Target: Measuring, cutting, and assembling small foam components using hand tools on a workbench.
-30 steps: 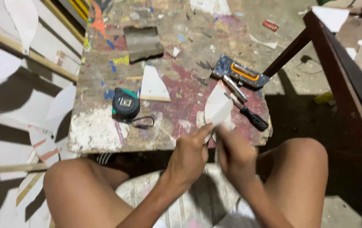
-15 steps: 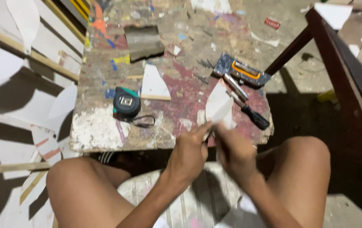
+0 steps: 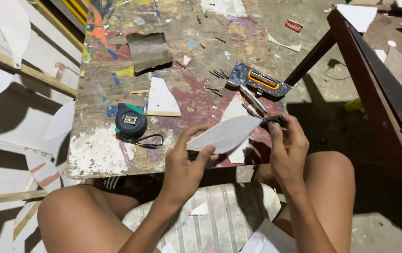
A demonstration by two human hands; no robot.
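White leaf-shaped cutout [image 3: 224, 133] pinched in left hand [image 3: 184, 161] fingers at worktop [image 3: 97, 154] near edge. Right hand [image 3: 287, 147] fingers grip small dark tool [image 3: 274, 121]; thin cutout could bend or tear if squeezed.

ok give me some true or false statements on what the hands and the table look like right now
1. The left hand holds a white leaf-shaped cutout. True.
2. The right hand is empty. False: it grips a small dark tool.
3. The tape measure lies on the paint-stained table. True.
4. The staple gun is on the person's lap. False: it lies on the table.
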